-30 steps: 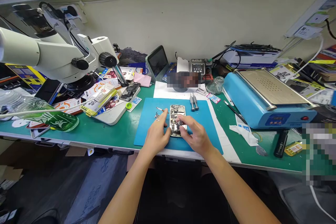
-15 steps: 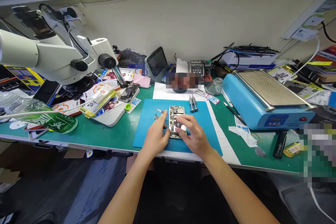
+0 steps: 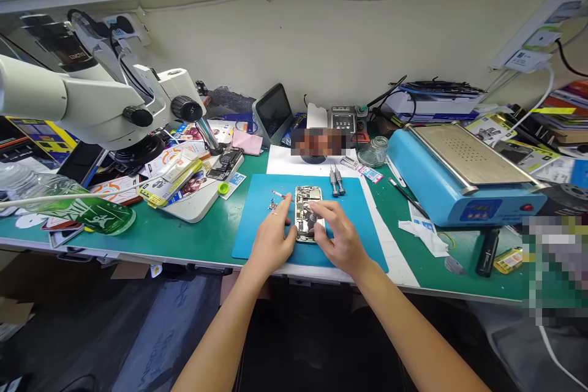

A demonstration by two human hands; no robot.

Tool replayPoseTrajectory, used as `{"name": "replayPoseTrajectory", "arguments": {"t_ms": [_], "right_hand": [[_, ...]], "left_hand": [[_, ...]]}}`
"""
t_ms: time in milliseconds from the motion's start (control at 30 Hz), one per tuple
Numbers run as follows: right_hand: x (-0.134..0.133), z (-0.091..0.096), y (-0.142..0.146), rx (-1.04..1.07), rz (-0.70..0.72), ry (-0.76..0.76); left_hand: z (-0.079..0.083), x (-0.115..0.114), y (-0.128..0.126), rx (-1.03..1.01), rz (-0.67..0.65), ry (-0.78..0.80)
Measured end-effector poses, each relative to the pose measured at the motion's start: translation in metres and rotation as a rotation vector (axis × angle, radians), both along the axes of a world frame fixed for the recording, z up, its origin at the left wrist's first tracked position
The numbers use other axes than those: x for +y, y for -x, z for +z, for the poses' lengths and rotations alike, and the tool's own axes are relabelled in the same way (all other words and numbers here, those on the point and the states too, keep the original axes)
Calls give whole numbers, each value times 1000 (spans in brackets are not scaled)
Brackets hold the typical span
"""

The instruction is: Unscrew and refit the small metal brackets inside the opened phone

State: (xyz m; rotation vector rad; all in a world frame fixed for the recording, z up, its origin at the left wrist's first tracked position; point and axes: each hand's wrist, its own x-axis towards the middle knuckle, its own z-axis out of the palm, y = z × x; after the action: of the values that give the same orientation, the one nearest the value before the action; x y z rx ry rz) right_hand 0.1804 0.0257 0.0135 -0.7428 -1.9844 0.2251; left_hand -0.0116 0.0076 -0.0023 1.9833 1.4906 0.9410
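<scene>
An opened phone (image 3: 302,211) with its inner parts bared lies upright on the blue work mat (image 3: 257,239). My left hand (image 3: 272,236) rests along the phone's left side, index finger and thumb against its edge, holding it. My right hand (image 3: 342,236) is over the phone's right side, thumb and fingers closed around a small screwdriver (image 3: 313,218) that stands over the lower half; its tip is hidden. Two grey screwdrivers (image 3: 337,180) lie at the mat's upper right. Small loose parts (image 3: 274,203) and a thin flex strip (image 3: 278,193) lie left of the phone.
A microscope (image 3: 105,98) overhangs the left, above boxes and a green bottle (image 3: 98,211). At the right stands a blue heating plate machine (image 3: 468,177). A glass jar (image 3: 377,152) and a small screen device (image 3: 274,111) are behind the mat. A black pen-like object (image 3: 487,252) lies right.
My right fingers have shifted slightly around the screwdriver, and more of its handle shows. My left hand and the phone stay put; the whole view has moved a little.
</scene>
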Motion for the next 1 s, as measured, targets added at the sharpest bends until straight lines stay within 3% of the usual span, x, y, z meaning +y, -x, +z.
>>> {"name": "replayPoseTrajectory", "arguments": {"t_ms": [1000], "right_hand": [[-2, -4, 1, -10, -6, 58]], "left_hand": [[4, 0, 0, 5, 16, 29]]}}
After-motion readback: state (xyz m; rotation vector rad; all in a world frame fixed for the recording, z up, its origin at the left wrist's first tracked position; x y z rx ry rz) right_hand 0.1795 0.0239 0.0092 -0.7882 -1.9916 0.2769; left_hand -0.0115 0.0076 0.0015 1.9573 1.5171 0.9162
